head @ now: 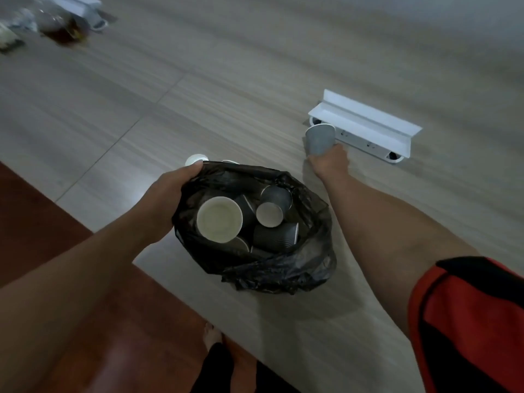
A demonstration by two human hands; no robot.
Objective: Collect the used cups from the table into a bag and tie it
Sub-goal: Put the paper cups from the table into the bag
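A black plastic bag point(272, 268) sits open at the table's near edge, with several grey paper cups point(273, 214) lying inside it. My left hand point(167, 194) grips the bag's left rim and holds the mouth open. Further right, my right hand point(330, 163) is closed around the base of a grey paper cup point(319, 137), which stands tilted in front of a white socket box. Just behind the bag's rim, the white top of another cup point(195, 159) shows, mostly hidden by my left fingers and the bag.
The white pop-up socket box point(365, 124) stands open on the wood-grain table point(226, 80), touching or just behind the held cup. Blurred bottles and bags point(56, 26) and a second white box point(82, 7) lie at the far left. Red-brown floor point(37, 222) lies below the table edge.
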